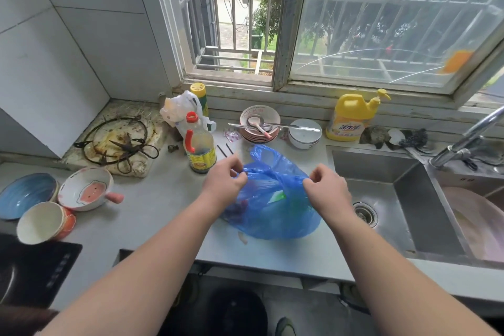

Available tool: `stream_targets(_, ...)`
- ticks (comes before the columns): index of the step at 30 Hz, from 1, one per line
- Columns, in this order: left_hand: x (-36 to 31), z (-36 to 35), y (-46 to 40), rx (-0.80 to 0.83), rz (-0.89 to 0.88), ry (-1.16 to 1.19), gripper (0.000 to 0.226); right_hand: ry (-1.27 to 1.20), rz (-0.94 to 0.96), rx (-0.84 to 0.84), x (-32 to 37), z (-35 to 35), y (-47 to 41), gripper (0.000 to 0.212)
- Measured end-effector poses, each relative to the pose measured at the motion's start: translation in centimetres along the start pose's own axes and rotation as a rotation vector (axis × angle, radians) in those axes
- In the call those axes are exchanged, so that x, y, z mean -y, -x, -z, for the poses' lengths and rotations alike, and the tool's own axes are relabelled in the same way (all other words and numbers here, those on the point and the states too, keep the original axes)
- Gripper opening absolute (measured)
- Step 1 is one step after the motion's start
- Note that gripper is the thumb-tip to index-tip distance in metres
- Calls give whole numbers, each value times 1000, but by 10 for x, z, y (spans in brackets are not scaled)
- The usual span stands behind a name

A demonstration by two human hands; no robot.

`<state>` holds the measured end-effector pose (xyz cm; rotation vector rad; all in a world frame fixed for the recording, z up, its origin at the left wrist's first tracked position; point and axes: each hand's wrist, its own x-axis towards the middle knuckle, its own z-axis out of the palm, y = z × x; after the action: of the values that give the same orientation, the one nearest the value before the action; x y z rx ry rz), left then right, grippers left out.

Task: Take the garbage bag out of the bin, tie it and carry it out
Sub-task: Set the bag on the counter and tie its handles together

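Note:
A blue plastic garbage bag [275, 207] sits on the grey countertop [163, 199] just left of the sink, with scraps showing through its thin film. My left hand [225, 181] pinches the bag's left top edge. My right hand [327, 185] pinches the right top edge. The mouth is stretched between both hands, and one blue handle loop stands up behind them. No bin shows in view.
An oil bottle [199, 144] stands just behind my left hand. Stacked plates and bowls [260, 124] and a yellow detergent jug [351, 117] line the window sill. The steel sink [395, 199] lies right, several bowls [84, 188] left, an induction cooker [32, 270] at front left.

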<state>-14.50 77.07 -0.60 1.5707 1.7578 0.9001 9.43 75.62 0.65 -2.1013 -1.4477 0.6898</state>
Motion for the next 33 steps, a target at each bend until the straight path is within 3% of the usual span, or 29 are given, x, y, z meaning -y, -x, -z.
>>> stream_targets(6,39,-13,0,30,201,12,7,9,-134,64,-35,-12,-16,21)
stream_targets(10,37,-24,4,104,206,41,31,-263,-99,173,-32,-18,-17,30)
stream_targets(13,22,-16,4,212,211,108,35,-411,-40,333,-26,-6,-18,21)
stream_targets(16,3,1,6,376,211,350,24,-525,60,535,-21,13,-21,17)
stream_targets(20,-13,23,3,551,178,502,25,-481,181,722,-17,32,-23,15)
stream_targets(22,-16,30,0,630,131,502,25,-428,195,712,-17,35,-22,19)
stream_targets(25,-22,36,-4,727,69,467,14,-438,244,559,-13,33,-20,21)
stream_targets(27,-26,36,-7,725,30,364,14,-564,256,471,-10,31,-20,15)
stream_targets(29,-30,32,-10,623,9,360,20,-731,242,445,-8,30,-23,13)
stream_targets(33,-36,29,-20,480,108,746,26,-968,68,622,-4,30,-34,14)
